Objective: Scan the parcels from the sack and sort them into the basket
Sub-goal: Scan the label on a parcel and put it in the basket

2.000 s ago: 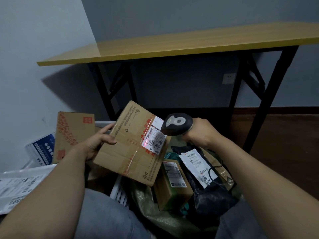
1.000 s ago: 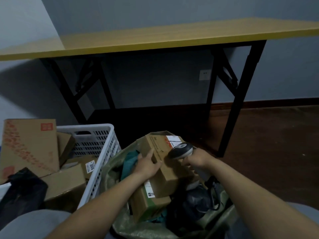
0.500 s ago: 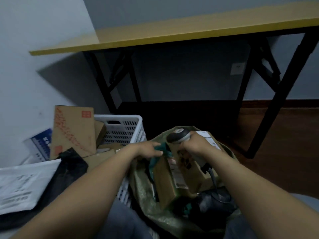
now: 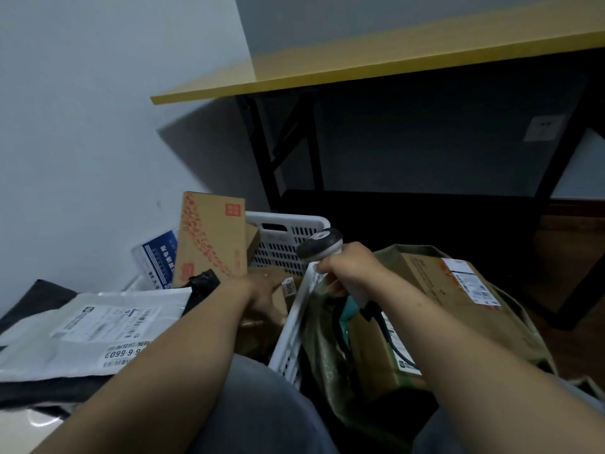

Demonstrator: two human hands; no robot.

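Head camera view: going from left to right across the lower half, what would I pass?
White mailer bag → red-printed cardboard box → left hand, down in the basket → scanner → labelled cardboard box in the sack.

I count one white plastic basket (image 4: 288, 221), one green sack (image 4: 320, 326) and one barcode scanner (image 4: 322, 245). Two cardboard boxes show in the sack, a large labelled box (image 4: 451, 290) and a smaller box (image 4: 373, 355). At least three more are in the basket, among them a red-patterned box (image 4: 211, 237). There are three mailer bags: one white mailer (image 4: 98, 329), one blue-and-white mailer (image 4: 157, 260) and one black mailer (image 4: 203, 283). I see one folding table (image 4: 393, 60).
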